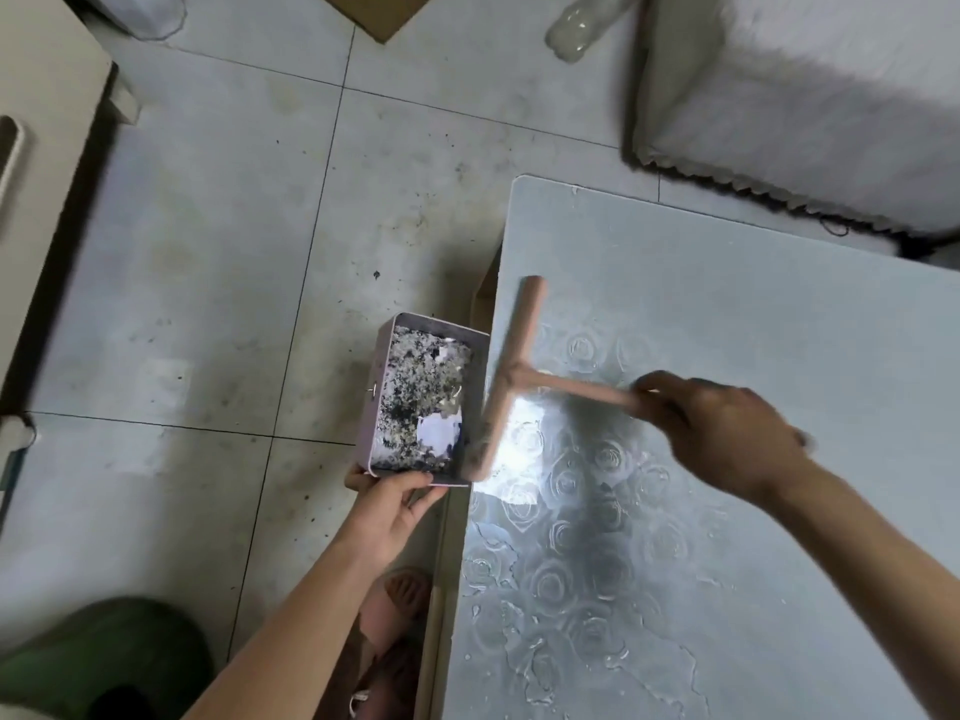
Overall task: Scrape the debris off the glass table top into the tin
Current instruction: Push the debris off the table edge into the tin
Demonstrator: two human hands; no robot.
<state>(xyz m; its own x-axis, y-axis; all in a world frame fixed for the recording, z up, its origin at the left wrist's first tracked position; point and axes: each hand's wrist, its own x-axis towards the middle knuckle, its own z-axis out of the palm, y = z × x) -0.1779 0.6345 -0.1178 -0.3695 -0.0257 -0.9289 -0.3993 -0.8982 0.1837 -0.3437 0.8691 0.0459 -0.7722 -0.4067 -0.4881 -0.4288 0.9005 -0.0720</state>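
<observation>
**Scraper at the table edge, tin held alongside**

The tin [423,400], open and holding speckled grey debris [415,387] plus a white scrap, sits against the left edge of the glass table [727,314], off its surface. The left hand [387,506] grips the tin's near end. A pink T-shaped scraper [511,376] lies with its blade along that edge, beside the tin; the right hand [722,433] clasps its handle. Grey tiled floor [208,252] lies below.

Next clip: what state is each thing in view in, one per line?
tin: open, debris inside, held at the glass table top's edge.
left hand: grips the tin's near end.
scraper: blade at that edge, beside the tin.
right hand: grips the scraper's handle.
bottle: lying on the floor.
</observation>
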